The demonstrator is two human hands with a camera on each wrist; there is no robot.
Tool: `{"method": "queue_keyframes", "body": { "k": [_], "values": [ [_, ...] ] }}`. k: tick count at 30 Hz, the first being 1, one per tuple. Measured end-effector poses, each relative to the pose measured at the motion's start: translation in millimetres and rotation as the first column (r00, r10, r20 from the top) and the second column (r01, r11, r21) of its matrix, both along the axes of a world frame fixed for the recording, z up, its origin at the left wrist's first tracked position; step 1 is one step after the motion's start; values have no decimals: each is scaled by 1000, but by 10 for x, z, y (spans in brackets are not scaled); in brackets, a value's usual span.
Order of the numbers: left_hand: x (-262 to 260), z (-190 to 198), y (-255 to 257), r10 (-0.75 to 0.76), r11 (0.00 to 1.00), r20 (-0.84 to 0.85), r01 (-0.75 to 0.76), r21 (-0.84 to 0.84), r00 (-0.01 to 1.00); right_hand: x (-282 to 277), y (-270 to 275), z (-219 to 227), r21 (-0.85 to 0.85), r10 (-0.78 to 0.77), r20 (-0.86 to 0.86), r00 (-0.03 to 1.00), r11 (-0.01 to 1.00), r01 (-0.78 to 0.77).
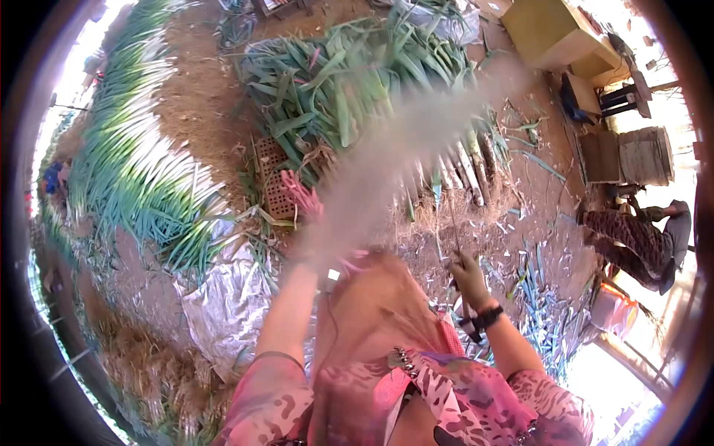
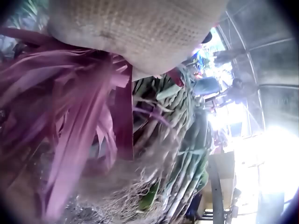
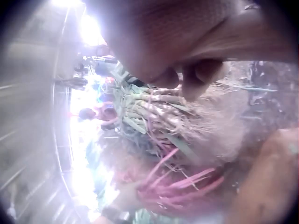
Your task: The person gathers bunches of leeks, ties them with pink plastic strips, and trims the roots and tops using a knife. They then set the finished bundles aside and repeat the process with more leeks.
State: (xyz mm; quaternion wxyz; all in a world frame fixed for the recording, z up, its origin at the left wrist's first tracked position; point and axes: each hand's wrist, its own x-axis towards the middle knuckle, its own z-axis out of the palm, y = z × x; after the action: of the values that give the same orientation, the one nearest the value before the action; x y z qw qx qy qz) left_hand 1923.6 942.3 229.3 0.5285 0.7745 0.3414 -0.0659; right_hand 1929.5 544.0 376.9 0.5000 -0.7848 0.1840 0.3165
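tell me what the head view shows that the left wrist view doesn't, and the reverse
Only the head view shows the right hand with a thin tool, the black wristband and the perforated crate. Only the left wrist view shows the fine grid texture on the left hand clearly. Both show the left hand, pink strips and piled stalks with stringy roots.

The left arm (image 1: 288,316) reaches forward, left hand (image 1: 316,241) blurred; the right arm (image 1: 513,346) angles inward, right hand (image 1: 470,279) with fingers (image 3: 198,77) curled.
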Motion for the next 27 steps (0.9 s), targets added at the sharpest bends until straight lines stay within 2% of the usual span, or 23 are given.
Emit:
{"method": "queue_keyframes", "body": {
  "k": [1,3,4,7,10,11,12,15,16,17,18,20,23,24,25,26,27],
  "values": [
    [128,71,-50,39,995,-204,-56,-78,978,-120,-19,0,-2,16,-28,999,1000,-16],
    [352,22,-139,4,998,-165,7,67,986,-295,-13,-21,51,-33,-132,991,998,40],
    [478,-54,-145,34,998,-204,-46,-52,978,-311,24,-38,39,-42,-172,984,998,50],
    [1071,191,-223,-86,994,-371,105,33,925,-228,168,-17,7,-71,-280,957,997,76],
    [1410,-113,-296,-170,979,-269,194,66,948,-60,235,-116,-19,-75,-349,934,997,73],
    [1514,120,-369,-210,974,-240,223,31,948,3,239,-174,-21,-51,-351,935,999,46],
    [1692,627,-472,-247,968,-210,252,-3,946,70,249,-224,-24,-25,-355,935,1000,18],
    [1996,80,-536,-326,935,-328,354,28,887,348,257,-472,-15,-7,-321,947,1000,2],
    [2070,-304,-561,-366,901,-344,422,102,865,428,267,-559,-11,-15,-307,952,1000,13],
    [2123,-525,-578,-401,857,-360,484,177,842,547,287,-664,4,6,-289,957,1000,-5],
    [2237,-366,-664,-416,841,-386,510,181,824,684,318,-785,21,32,-270,962,999,-27],
    [2316,-669,-687,-442,792,-357,545,275,823,883,422,-938,63,142,-305,942,990,-129],
    [2310,-745,-769,-467,757,-327,562,334,822,871,507,-1355,112,232,-249,940,971,-210],
    [2318,-777,-758,-486,732,-333,584,349,808,797,541,-1366,103,10,-284,959,994,20],
    [2341,-805,-748,-503,708,-336,603,367,796,786,503,-1409,88,7,-267,964,996,17],
    [2321,-780,-751,-494,730,-265,561,391,828,761,427,-1452,70,2,-255,967,997,16],
    [2311,-748,-752,-510,722,-273,579,379,815,737,348,-1488,50,-8,-239,971,999,21]
  ]
}}
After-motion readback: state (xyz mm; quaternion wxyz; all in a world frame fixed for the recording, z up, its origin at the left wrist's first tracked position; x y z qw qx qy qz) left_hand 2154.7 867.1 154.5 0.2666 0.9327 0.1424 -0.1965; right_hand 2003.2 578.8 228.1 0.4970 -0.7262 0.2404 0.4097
